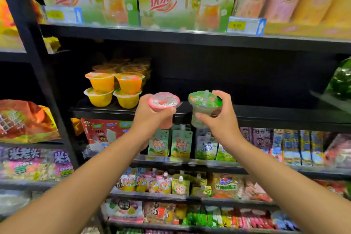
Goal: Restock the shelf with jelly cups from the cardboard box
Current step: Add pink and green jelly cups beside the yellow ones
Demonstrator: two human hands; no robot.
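Pink jelly cup (163, 104) and green jelly cup (204, 107) are hovering before the black shelf (266, 114).
Left hand (150, 118) is gripping pink; right hand (220, 116) is gripping green.

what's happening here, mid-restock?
A person is stocking a store shelf with jelly cups. The left hand holds a pink cup, the right hand a green cup, both raised in front of the shelf edge and not yet set down. Orange cups sit stacked at the left; the space beside them is open.
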